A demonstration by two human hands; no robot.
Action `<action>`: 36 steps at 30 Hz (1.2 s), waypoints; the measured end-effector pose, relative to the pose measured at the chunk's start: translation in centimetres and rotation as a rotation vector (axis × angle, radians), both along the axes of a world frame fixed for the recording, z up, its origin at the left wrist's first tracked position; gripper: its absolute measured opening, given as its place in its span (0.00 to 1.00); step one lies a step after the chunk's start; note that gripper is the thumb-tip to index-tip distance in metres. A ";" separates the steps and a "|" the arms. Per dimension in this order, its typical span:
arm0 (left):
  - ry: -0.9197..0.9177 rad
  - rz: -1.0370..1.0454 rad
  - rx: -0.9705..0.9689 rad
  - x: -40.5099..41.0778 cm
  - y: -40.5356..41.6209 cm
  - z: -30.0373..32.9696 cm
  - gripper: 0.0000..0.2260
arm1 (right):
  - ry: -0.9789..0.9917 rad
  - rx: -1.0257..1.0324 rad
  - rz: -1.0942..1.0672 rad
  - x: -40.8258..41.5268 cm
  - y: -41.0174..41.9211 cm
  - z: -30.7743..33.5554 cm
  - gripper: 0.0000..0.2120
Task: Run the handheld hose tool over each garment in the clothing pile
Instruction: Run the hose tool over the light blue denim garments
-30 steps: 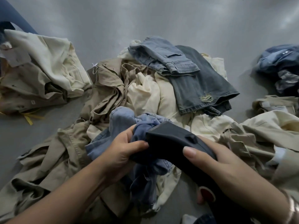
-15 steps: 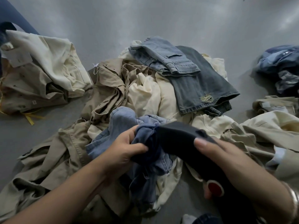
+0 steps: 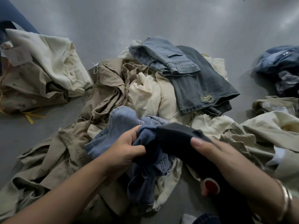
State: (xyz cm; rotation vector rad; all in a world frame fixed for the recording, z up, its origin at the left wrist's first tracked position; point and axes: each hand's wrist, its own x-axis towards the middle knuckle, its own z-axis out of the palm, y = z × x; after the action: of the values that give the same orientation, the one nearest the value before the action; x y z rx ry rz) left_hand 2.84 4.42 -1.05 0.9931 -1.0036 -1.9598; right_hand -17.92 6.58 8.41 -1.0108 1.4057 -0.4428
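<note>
A crumpled light-blue garment [image 3: 123, 123] lies at the front of the clothing pile [image 3: 145, 94]. My left hand [image 3: 124, 151] grips a bunched fold of it. My right hand [image 3: 226, 160] holds the black handheld hose tool [image 3: 174, 136], index finger stretched along its top. The tool's wide head presses against the blue fabric beside my left thumb. A red round button [image 3: 211, 185] shows on the tool's underside near my right thumb. The tool's lower part is hidden under my right hand.
Folded grey and blue jeans [image 3: 194, 78] lie on top of cream and khaki garments in the pile. A separate heap of cream and khaki clothes [image 3: 40, 73] sits at the left, blue denim [image 3: 281, 65] at the right. Bare grey floor [image 3: 145, 18] stretches beyond.
My right hand and the tool have slid slightly right and toward me along the blue garment. My left hand keeps its grip on the bunched fabric.
</note>
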 end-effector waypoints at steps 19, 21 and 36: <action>-0.070 -0.123 0.046 0.3 0.8 -0.2 0.23 | -0.028 -0.008 -0.020 1.1 -1.1 -0.2 0.20; -0.034 -0.102 0.084 0.6 0.4 0.0 0.22 | 0.039 -0.072 -0.092 1.1 -2.3 -0.5 0.23; 0.257 0.362 0.309 -1.1 -1.4 0.5 0.17 | -0.107 -0.101 -0.002 1.8 -0.2 0.8 0.18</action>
State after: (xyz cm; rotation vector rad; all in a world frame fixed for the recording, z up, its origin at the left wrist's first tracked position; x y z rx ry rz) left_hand 1.76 2.97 -0.50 0.9755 -0.3554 -1.9015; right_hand -16.10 6.39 9.21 -1.0523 1.2993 -0.5661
